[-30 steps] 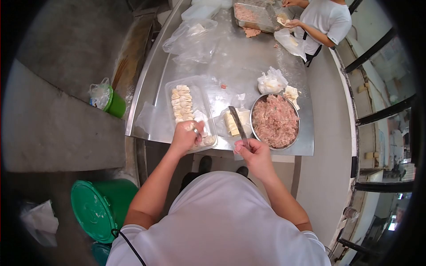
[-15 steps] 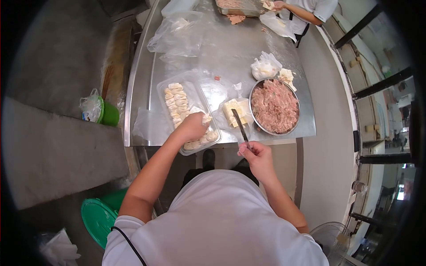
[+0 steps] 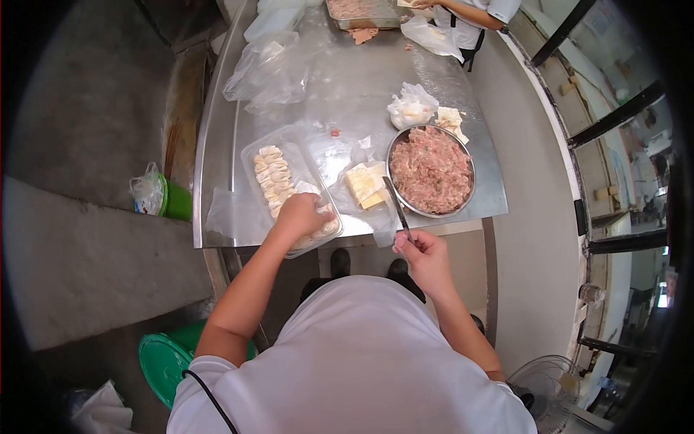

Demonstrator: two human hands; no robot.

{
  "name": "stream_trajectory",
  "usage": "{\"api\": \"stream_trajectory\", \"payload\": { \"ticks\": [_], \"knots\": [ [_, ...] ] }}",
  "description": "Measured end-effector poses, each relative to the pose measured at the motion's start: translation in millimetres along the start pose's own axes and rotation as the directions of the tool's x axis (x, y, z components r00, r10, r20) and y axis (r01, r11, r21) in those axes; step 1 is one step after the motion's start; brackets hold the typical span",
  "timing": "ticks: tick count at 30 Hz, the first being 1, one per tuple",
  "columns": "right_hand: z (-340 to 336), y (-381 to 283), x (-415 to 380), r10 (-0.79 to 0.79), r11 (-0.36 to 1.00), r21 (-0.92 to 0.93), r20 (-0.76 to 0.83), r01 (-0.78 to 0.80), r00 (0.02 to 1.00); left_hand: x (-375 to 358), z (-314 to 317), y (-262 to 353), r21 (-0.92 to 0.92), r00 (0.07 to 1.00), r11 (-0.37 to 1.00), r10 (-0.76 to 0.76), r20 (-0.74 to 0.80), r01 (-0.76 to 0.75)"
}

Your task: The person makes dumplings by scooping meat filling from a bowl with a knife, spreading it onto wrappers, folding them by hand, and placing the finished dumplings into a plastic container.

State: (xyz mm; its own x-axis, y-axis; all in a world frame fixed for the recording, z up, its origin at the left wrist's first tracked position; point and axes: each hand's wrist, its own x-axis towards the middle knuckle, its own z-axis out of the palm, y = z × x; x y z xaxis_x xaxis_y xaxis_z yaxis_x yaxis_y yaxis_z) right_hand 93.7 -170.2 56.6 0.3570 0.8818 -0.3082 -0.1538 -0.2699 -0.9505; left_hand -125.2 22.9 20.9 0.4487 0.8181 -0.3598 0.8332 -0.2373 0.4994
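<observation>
My left hand (image 3: 298,216) is over the lower part of a clear plastic tray (image 3: 320,172) that holds rows of folded dumplings (image 3: 272,176). Its fingers are pressed together at a dumpling near the tray's right side. In my right hand (image 3: 421,253) is a dark, flat spreading tool (image 3: 397,206), its tip pointing up beside the bowl. A stack of pale square wrappers (image 3: 365,184) lies on plastic between the tray and the bowl. The round metal bowl (image 3: 473,188) is heaped with pink minced filling (image 3: 431,168).
A crumpled white bag (image 3: 412,106) and loose wrappers (image 3: 451,121) lie behind the bowl on the metal table (image 3: 354,79). Plastic bags (image 3: 271,72) are at the back left. At the far end, a co-worker's arm (image 3: 470,14) reaches beside another filling tray (image 3: 365,23).
My left hand has lowered slightly inside the tray, and the white wrapper piece at its fingers is less visible. The spreading tool has moved from the wrapper stack towards the bowl. The view has shifted.
</observation>
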Motion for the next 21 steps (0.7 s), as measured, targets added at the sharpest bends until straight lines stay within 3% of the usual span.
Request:
{"api": "stream_trajectory", "payload": {
  "ticks": [2, 5, 8, 11, 14, 17, 21],
  "knots": [
    [-9, -1, 1, 0.012, 1.0, 0.019, 0.001, -0.012, 1.0, 0, 3, -9, -0.072, 1.0, 0.997, -0.018, -0.003, 0.017],
    [-25, -3, 4, 0.013, 1.0, 0.008, 0.006, -0.013, 1.0, -2, 13, -8, -0.017, 0.999, 0.999, -0.046, -0.021, 0.046],
    [-42, -6, 6, 0.006, 1.0, 0.0, 0.01, -0.006, 1.0, -6, 23, -5, 0.055, 0.994, 0.998, 0.029, -0.108, -0.024],
    [-60, -4, 10, -0.018, 1.0, 0.012, 0.025, 0.018, 1.0, -12, 18, 3, -0.117, 0.985, 0.992, -0.061, -0.16, 0.043],
    [-75, -3, 9, -0.026, 0.999, 0.028, 0.036, 0.025, 0.999, -13, 13, 7, -0.14, 0.987, 0.981, -0.142, -0.073, 0.131],
    [-87, -7, 11, -0.031, 0.999, 0.01, 0.049, 0.031, 0.998, -10, 11, 5, -0.328, 0.961, 0.911, -0.275, -0.033, 0.249],
    [-99, -8, 12, -0.042, 0.999, 0.007, 0.055, 0.042, 0.998, -3, 22, -15, -0.371, 0.969, 0.922, -0.184, -0.164, 0.113]
  ]
}}
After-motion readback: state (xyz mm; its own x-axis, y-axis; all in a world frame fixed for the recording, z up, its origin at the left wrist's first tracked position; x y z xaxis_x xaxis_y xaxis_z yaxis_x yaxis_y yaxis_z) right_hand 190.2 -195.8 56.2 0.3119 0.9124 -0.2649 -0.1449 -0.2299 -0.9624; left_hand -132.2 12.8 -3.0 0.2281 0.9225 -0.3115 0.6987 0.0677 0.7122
